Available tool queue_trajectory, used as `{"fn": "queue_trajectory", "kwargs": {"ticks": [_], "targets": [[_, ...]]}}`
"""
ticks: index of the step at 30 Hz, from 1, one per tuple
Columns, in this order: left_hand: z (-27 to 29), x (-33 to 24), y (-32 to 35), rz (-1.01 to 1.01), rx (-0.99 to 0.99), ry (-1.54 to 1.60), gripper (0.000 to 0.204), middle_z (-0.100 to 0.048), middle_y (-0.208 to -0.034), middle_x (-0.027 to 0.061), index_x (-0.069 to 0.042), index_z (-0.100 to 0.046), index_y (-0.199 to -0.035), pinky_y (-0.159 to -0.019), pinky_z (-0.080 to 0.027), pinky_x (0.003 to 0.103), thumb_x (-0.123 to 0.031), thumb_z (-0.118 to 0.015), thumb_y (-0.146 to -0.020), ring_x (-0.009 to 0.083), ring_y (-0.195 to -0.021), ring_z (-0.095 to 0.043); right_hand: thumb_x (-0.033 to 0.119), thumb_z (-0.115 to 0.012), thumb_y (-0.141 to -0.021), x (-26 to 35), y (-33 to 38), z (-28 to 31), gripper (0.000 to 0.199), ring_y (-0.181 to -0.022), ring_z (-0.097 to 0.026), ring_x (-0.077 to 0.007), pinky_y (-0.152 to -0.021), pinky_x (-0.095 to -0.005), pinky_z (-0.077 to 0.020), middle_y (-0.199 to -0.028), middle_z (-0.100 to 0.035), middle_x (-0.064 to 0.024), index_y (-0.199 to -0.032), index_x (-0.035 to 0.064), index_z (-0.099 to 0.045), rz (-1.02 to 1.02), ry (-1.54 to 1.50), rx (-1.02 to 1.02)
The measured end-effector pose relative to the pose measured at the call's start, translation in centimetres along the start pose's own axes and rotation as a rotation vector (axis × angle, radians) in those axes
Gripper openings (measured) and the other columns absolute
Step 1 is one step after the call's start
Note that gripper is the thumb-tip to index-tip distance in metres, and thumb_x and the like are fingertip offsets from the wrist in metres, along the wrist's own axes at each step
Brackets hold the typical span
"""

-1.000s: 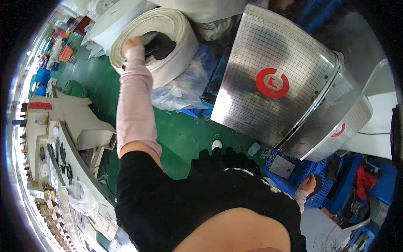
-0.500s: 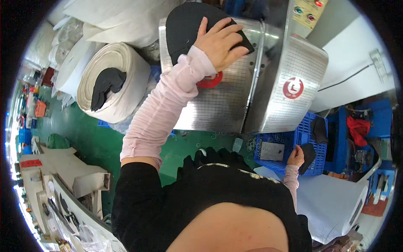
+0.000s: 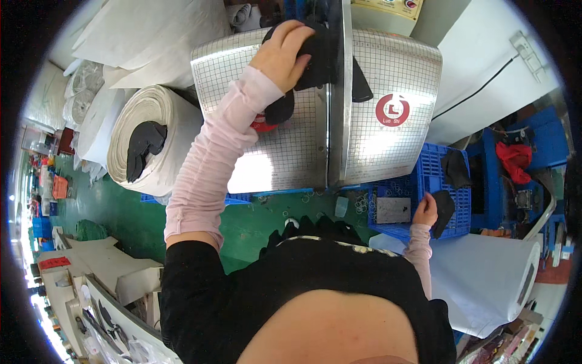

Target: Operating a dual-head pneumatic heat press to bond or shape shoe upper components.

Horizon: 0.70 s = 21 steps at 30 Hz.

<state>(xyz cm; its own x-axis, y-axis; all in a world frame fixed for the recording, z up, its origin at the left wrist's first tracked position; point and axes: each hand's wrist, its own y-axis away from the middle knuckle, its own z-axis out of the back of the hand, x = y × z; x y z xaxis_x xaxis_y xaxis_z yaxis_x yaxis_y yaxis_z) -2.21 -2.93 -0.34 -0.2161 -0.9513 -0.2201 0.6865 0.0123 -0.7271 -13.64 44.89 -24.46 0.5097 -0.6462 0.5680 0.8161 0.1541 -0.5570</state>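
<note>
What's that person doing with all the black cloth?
The person's left hand presses a black fabric piece onto a shiny gridded metal machine, right by its upright middle plate. The right hand holds another black piece down by a blue crate. A big white roll with black fabric on it sits to the left.

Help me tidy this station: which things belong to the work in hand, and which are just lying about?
In use:
left hand pressing black fabric piece on gridded metal plate
right hand holding dark piece at blue crate

Lying about:
white material roll
red cloth
</note>
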Motion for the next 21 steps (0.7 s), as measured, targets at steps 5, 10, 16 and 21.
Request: {"fn": "queue_trajectory", "kwargs": {"ticks": [5, 10, 16, 21], "targets": [[0.0, -1.3, -1.2, -0.121, -0.097, -0.371, 0.036, -0.050, -0.118, 0.0123, -0.013, -0.055, -0.113, -0.097, -0.032, 0.045, -0.022, -0.063, -0.079, 0.0308, -0.110, -0.047, -0.003, -0.057, -0.072, 13.9, -8.9, -0.9, 0.033, -0.089, -0.058, -0.0301, -0.080, -0.0394, -0.0439, -0.097, -0.063, -0.0126, -0.104, 0.0036, -0.060, 0.511, -0.045, -0.029], [0.4, 0.6, -1.8, -0.065, 0.030, -0.446, 0.040, -0.052, -0.118, 0.0072, -0.012, -0.052, -0.118, -0.098, -0.029, 0.044, -0.032, -0.058, -0.083, 0.0232, -0.114, -0.046, 0.008, -0.062, -0.074, 26.8, -15.4, -5.3, 0.038, -0.100, -0.050, -0.0235, -0.089, -0.0352, -0.0349, -0.112, -0.059, 0.0034, -0.111, 0.0184, -0.059, 0.835, -0.072, -0.078], [2.1, -1.9, 0.2, -0.148, -0.031, -0.496, 0.043, -0.049, -0.123, 0.0084, -0.009, -0.049, -0.119, -0.100, -0.027, 0.047, -0.026, -0.060, -0.080, 0.0229, -0.116, -0.045, 0.022, -0.059, -0.079, 28.2, -17.3, -8.2, 0.037, -0.108, -0.047, -0.0236, -0.090, -0.0455, -0.0314, -0.119, -0.055, 0.0074, -0.115, 0.0267, -0.056, 0.844, 0.221, -0.075], [1.5, -0.6, 4.0, -0.202, 0.023, -0.618, 0.044, -0.052, -0.120, 0.0060, -0.013, -0.050, -0.120, -0.099, -0.028, 0.045, -0.034, -0.059, -0.082, 0.0221, -0.117, -0.044, 0.022, -0.058, -0.078, 27.9, -17.0, -8.6, 0.040, -0.112, -0.045, -0.0249, -0.091, -0.0483, -0.0321, -0.122, -0.054, 0.0074, -0.118, 0.0275, -0.056, 0.703, 0.382, -0.124]]}}
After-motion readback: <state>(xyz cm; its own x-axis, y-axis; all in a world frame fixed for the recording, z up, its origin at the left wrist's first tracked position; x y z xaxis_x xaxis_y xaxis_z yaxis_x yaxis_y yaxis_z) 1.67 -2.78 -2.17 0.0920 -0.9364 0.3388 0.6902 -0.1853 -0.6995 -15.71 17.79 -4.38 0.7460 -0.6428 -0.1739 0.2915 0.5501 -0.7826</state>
